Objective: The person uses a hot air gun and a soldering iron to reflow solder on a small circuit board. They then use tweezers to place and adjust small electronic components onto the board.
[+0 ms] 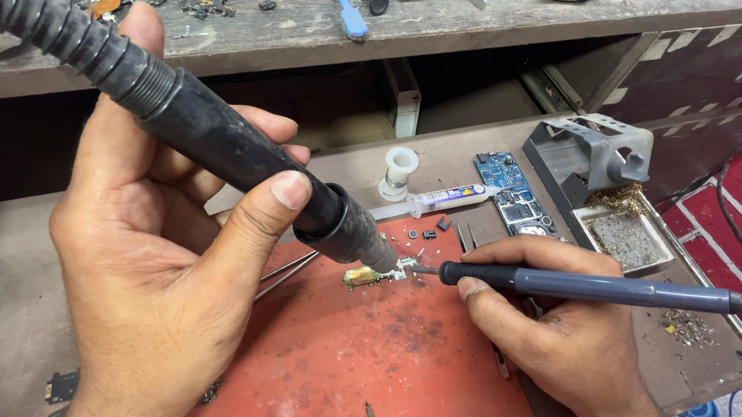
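Your left hand (154, 281) grips the hot-air wand (213, 146), your right hand (551, 327) the soldering iron (592, 286); tweezers (285, 274) and a flux syringe (446, 198) lie just beyond the small part (375, 276) between both tips.

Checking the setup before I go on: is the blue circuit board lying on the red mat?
No, the blue circuit board lies on the bare brown worktop beyond the red mat, beside the syringe.

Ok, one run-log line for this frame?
left hand: holds hot-air wand | right hand: holds soldering iron | both tips at small part | red mat
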